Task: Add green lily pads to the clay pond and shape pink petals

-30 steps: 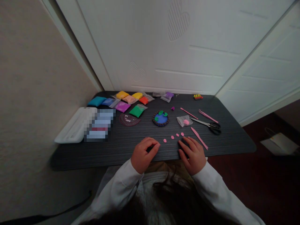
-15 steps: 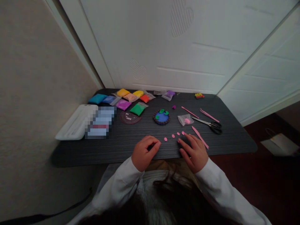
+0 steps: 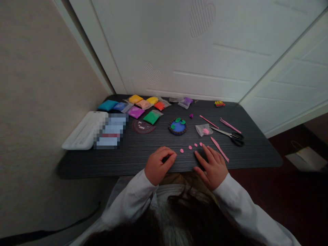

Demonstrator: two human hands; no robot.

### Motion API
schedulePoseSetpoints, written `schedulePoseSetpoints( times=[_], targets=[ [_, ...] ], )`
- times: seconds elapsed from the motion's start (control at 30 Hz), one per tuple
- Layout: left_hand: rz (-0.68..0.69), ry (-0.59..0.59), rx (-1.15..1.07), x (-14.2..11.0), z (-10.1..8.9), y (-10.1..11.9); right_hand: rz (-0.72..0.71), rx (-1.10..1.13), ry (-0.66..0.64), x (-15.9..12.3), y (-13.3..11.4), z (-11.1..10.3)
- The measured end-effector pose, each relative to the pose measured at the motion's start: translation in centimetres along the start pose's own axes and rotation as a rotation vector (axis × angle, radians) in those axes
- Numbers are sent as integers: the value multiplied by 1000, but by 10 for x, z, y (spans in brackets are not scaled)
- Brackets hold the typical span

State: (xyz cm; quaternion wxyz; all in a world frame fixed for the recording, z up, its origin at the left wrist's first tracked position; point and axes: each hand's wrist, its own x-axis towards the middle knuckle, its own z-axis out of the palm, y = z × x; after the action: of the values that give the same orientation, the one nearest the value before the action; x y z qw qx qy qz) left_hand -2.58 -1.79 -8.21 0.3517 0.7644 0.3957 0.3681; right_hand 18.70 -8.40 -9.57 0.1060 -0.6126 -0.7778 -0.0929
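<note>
Several small flat pink clay pieces lie in a slanting row on the dark table. My left hand rests at the row's left end, thumb and forefinger pinched together; whatever is between them, if anything, is too small to make out. My right hand lies with fingers spread, one fingertip at the rightmost pink piece. Beyond the row is a round blue clay pond with a brown rim and green leaf shapes. To its right sits a clear bag holding pink clay.
Beside my right hand are a pink clay knife, black-handled scissors, a pink stick tool and pink tweezers. Bags of coloured clay, among them green clay, line the back left. A white case stands by a blurred-out screen.
My right thumb and forefinger have spread further apart. My left hand keeps its pinch, and the pink pieces stay in their row. The view has shifted slightly.
</note>
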Motion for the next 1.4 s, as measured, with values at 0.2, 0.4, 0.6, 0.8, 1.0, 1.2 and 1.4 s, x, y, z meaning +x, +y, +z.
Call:
schedulePoseSetpoints(
  times=[0.2, 0.4, 0.6, 0.8, 1.0, 1.2, 1.4],
  targets=[
    [8, 20, 9, 0, 0, 1, -32, 22, 1, 1, -3, -2],
    [-2, 13, 14, 0, 0, 1, 53, 7, 6, 1, -4, 0],
    [2, 8, 18, 0, 1, 1, 32, 20, 2, 0, -10, 0],
    [0, 17, 7, 0, 0, 2, -21, 40, -23, 1, -14, 2],
    [7, 12, 13, 0, 0, 1, 60, 17, 32, 1, -13, 3],
    [2, 8, 23, 0, 0, 1, 73, 18, -4, 1, -16, 2],
    [0, 12, 24, 1, 0, 2, 61, 15, 42, 1, -4, 6]
  ],
)
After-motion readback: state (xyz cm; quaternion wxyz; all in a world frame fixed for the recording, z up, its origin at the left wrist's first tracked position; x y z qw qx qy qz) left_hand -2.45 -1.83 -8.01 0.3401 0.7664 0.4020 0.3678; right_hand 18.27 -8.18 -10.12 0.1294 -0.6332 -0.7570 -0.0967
